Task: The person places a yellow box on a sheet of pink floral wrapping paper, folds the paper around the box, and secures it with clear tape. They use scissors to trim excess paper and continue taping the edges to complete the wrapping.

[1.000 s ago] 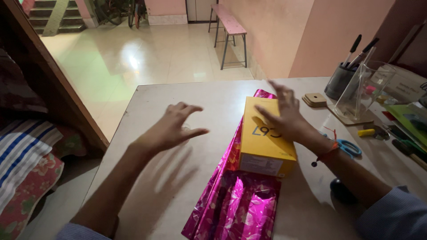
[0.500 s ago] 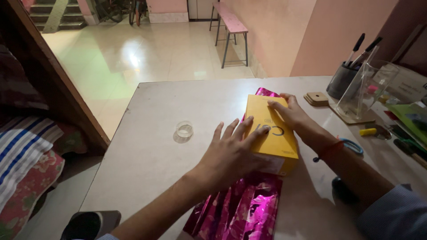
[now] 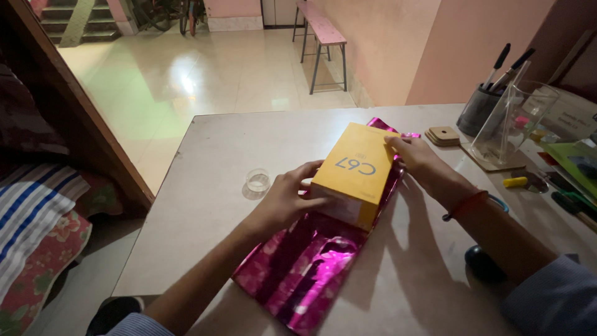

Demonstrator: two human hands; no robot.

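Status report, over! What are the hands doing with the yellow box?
Left hand grips the yellow box's near side. Right hand on its far edge. Box rests on shiny pink wrapping paper. Small clear tape roll lies beside, apart.

Pink walls, glossy tiled floor, pink bench, stairs.

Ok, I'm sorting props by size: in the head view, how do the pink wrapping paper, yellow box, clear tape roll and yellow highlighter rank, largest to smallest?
1. pink wrapping paper
2. yellow box, lying on the paper, held by the left hand and right hand
3. clear tape roll and yellow highlighter: both small and look alike in size, so unranked.
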